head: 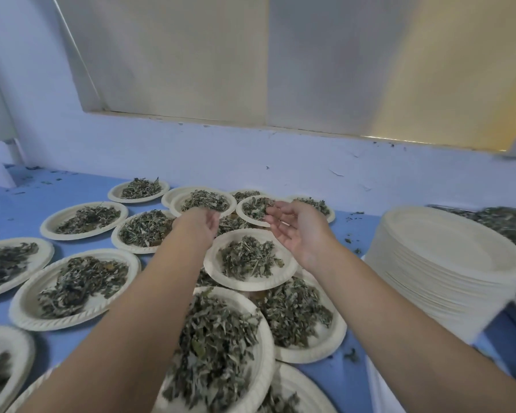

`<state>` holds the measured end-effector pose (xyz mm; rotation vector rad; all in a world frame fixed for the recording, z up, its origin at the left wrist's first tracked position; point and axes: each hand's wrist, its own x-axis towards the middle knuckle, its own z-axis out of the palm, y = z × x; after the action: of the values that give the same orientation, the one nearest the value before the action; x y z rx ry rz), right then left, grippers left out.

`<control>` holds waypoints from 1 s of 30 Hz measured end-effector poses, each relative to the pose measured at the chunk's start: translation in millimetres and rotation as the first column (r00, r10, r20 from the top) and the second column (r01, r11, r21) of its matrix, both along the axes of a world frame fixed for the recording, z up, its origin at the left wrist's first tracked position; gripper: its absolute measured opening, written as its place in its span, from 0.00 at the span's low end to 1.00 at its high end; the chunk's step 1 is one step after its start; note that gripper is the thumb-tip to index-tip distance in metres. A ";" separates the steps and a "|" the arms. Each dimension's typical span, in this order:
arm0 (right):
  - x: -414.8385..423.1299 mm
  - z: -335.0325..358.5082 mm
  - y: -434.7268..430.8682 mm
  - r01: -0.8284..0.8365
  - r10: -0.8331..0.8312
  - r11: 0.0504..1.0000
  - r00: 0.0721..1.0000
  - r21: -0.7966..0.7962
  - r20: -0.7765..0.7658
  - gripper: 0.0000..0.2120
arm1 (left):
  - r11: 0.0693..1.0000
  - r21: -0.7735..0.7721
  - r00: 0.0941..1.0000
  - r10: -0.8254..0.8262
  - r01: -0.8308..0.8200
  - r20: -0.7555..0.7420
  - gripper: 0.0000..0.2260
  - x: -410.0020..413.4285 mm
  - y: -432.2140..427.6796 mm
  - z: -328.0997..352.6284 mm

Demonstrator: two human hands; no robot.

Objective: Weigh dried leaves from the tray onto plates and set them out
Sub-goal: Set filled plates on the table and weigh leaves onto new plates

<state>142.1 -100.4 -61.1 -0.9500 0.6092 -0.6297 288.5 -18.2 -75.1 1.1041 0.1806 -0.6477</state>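
Note:
Several cream paper plates heaped with dried green leaves cover the blue table. One filled plate (pixel 283 278) lies on top of others in the middle. Both my arms reach forward over it. My left hand (pixel 201 223) hovers above the plate's far left rim, fingers relaxed and holding nothing. My right hand (pixel 295 229) is above the far right rim, palm turned inward, fingers loosely spread, empty. The tray of loose dried leaves (pixel 507 222) shows at the right edge, mostly hidden behind a plate stack.
A tall stack of empty paper plates (pixel 447 263) stands at the right. The white wall (pixel 250 156) runs along the table's back edge under a pale window panel. Leaf crumbs lie scattered on the blue table (pixel 18 204).

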 end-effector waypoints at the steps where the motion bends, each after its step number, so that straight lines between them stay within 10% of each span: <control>1: -8.1 0.9 3.4 -0.008 0.008 1.000 1.000 -0.011 0.002 0.08 | 0.999 -0.038 1.000 -0.018 0.018 -0.006 0.05 -6.4 -4.0 -3.3; 17: -159.2 4.4 3.9 0.073 -0.096 0.826 0.995 -0.559 -0.013 0.09 | 0.959 -0.059 0.894 -0.234 0.276 0.382 0.09 -210.3 -23.0 22.9; 19: -175.7 5.0 -6.2 0.162 -0.236 0.715 0.972 -0.681 -0.017 0.09 | 0.951 -0.078 0.891 -0.247 0.298 0.381 0.09 -224.9 -28.9 23.4; 24: -212.3 2.9 -33.4 -0.029 -0.688 0.042 0.724 -0.999 -0.050 0.09 | 0.940 -0.108 0.888 -0.262 0.323 0.377 0.08 -246.8 -31.8 20.6; 30: -232.1 5.2 -47.0 -0.324 -0.644 -0.044 0.732 -0.945 -0.221 0.14 | 0.942 -0.109 0.867 -0.242 0.318 0.437 0.09 -253.0 -27.9 17.5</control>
<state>-90.0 -147.3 -56.0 -2.7601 0.9047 -1.0277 35.5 -46.1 -57.6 1.0788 -0.4118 -0.6553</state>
